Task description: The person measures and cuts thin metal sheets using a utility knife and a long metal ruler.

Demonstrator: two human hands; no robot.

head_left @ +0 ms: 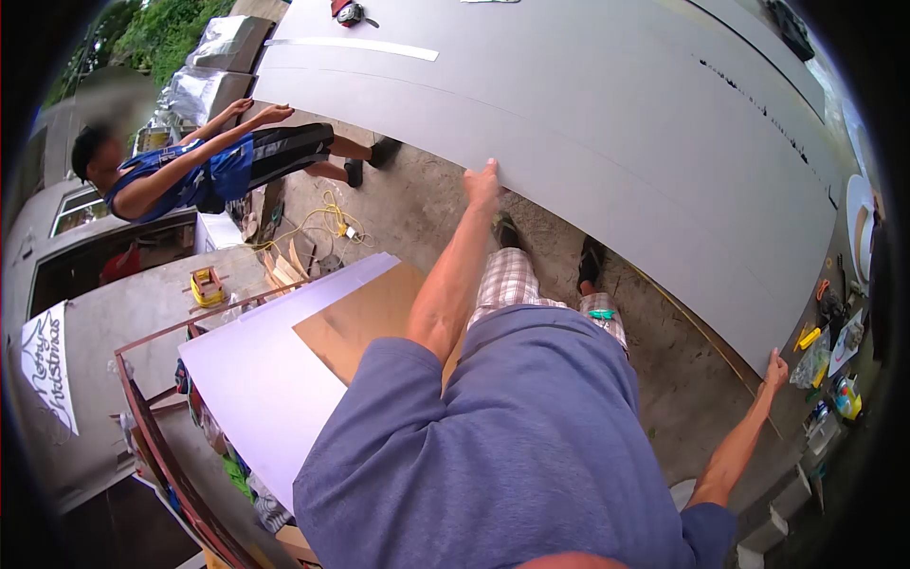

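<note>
A large flat grey sheet point(588, 123) spreads across the upper part of the view. My left hand point(482, 184) grips its near edge around the middle, fingers partly hidden at the edge. Far to the right, my right hand point(775, 371) is closed on the sheet's near right corner. On top of the sheet lie a tape measure point(350, 14) and a long white strip point(355, 46), both near the far left end. Dark marks point(754, 106) run in a line along the right part of the surface.
Another person point(180, 175) stands at the left, hands near the sheet's left edge. Behind me are a white panel point(256, 379) and a brown board point(355, 318). A yellow cord point(332, 218) lies on the concrete floor. Tools and bags point(834, 379) clutter the right side.
</note>
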